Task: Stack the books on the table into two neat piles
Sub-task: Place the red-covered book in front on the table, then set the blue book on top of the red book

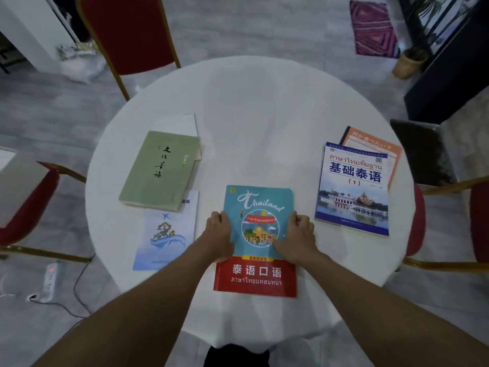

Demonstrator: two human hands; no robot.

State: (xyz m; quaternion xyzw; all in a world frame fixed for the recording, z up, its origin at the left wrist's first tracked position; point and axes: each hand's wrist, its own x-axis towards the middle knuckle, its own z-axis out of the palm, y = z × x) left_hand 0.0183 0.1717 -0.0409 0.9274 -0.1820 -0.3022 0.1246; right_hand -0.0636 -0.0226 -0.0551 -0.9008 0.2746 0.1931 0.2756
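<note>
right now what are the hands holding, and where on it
The Thailand book: left hand grips its left edge, right hand its right edge.

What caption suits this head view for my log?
Left hand and right hand grip the Thailand book on a round white table, between a green book and a blue book.

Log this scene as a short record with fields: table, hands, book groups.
table: round table, white cloth
hands: left hand and right hand grip opposite side edges of the Thailand book
left group: green book lying partly over pale blue booklet
right group: blue book on orange book
</note>
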